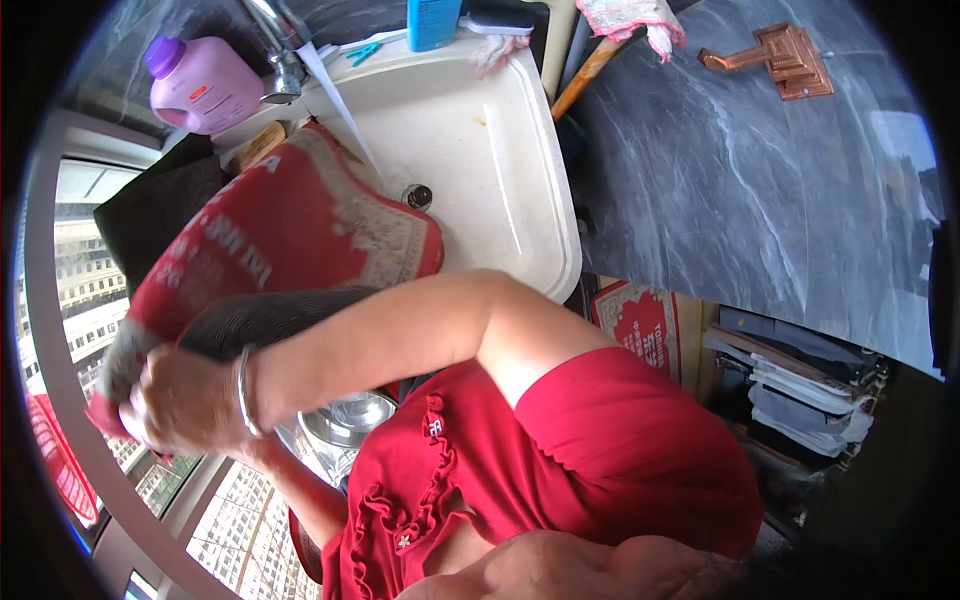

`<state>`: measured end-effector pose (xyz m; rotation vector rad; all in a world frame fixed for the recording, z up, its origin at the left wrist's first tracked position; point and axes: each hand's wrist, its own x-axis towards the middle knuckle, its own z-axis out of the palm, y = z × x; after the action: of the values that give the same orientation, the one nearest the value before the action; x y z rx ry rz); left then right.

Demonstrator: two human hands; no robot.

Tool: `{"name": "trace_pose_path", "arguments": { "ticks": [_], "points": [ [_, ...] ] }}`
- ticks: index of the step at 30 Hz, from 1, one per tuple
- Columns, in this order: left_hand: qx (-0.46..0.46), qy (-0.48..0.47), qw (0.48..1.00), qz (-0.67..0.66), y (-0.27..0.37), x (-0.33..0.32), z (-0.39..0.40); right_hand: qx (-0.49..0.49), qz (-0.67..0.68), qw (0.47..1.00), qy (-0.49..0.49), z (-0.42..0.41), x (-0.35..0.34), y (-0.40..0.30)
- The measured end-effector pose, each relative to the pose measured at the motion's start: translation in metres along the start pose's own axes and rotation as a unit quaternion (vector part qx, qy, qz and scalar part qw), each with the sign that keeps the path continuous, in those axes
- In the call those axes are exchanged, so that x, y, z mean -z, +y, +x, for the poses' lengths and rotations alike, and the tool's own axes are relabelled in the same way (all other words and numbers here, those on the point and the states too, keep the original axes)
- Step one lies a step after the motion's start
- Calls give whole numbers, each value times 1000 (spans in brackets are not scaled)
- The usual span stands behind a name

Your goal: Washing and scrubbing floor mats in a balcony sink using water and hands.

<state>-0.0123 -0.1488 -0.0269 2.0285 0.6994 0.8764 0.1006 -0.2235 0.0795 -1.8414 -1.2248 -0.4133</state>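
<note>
My right hand (176, 405), with a bracelet at its wrist, reaches across my body to the left and grips the bunched end of a red floor mat (292, 202). The mat has a patterned beige border and printed writing. Its far part drapes into a white sink (517, 172), beside the drain (417, 196), and a fold shows the dark underside. From the faucet (281, 45) water (337, 101) runs into the sink. My left forearm (307, 487) comes up below the right wrist; the left hand is hidden behind it.
A purple detergent bottle (202, 86), blue bottle (433, 24), brush (499, 22) and teal clip (363, 54) stand or lie about the sink's back rim. Black material (161, 202) lies left. A window frame (82, 360) borders my left. A marbled panel (712, 172) stretches right.
</note>
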Motion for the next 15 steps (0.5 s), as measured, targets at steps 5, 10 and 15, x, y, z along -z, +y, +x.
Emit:
{"name": "trace_pose_path", "arguments": {
  "ticks": [5,10,15],
  "points": [
    [98,62,989,-94,-37,29,-13,97,241,966,16,-64,-18,18],
    [157,150,968,-125,-39,28,-8,-122,128,980,-87,-188,13,226],
    [188,132,970,-79,-44,29,-4,-528,-101,830,-148,-333,23,361]
  ]
}}
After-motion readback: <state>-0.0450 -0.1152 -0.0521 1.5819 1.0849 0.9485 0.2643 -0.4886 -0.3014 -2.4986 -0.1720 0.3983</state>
